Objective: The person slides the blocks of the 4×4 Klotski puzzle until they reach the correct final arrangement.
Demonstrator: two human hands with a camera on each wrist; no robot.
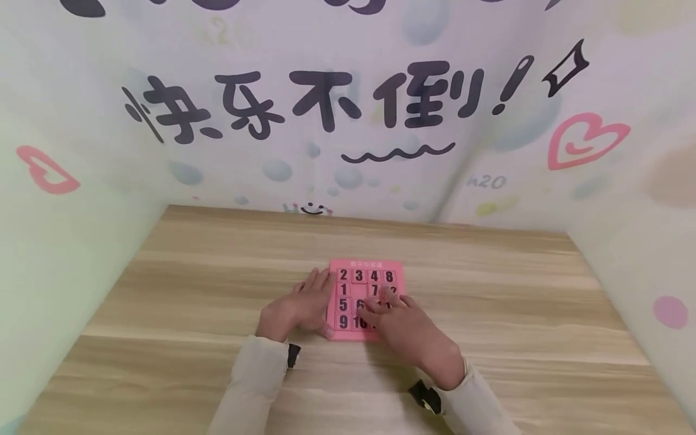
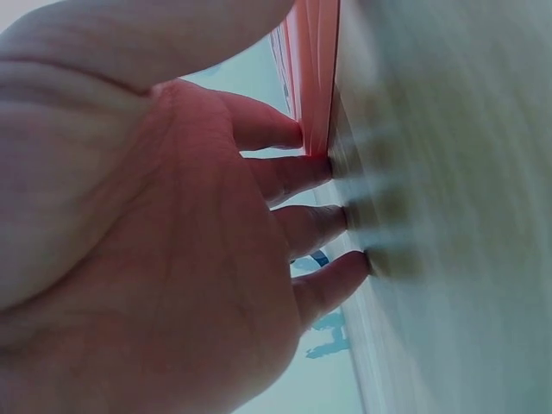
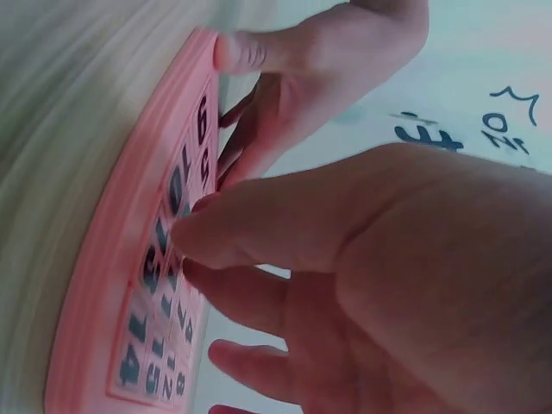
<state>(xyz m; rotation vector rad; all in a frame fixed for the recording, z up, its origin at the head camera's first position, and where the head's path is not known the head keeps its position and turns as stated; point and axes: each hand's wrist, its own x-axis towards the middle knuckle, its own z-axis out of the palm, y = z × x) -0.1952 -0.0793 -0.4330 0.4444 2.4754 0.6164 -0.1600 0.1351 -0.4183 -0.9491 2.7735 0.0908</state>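
Note:
A pink sliding number puzzle (image 1: 365, 264) lies flat on the table, its square tiles printed with black numbers. A gap shows in its second row, between the 1 and the 7. My left hand (image 1: 310, 305) is at the puzzle's left side, with fairly straight fingers against the edge and tabletop. The left thumb (image 3: 246, 52) rests at the near left corner. Over the lower right tiles is my right hand (image 1: 410, 329), thumb and index fingertips at the tile faces near the 6. Its other fingers spread above the right columns and hide some numbers.
The wood-grain table (image 1: 217, 266) is enclosed by pale printed walls at the back and both sides. Black lettering (image 1: 326, 99) and a pink heart (image 1: 587, 142) decorate them. Light sleeves (image 1: 252, 380) with black straps (image 1: 426, 397) cover both forearms.

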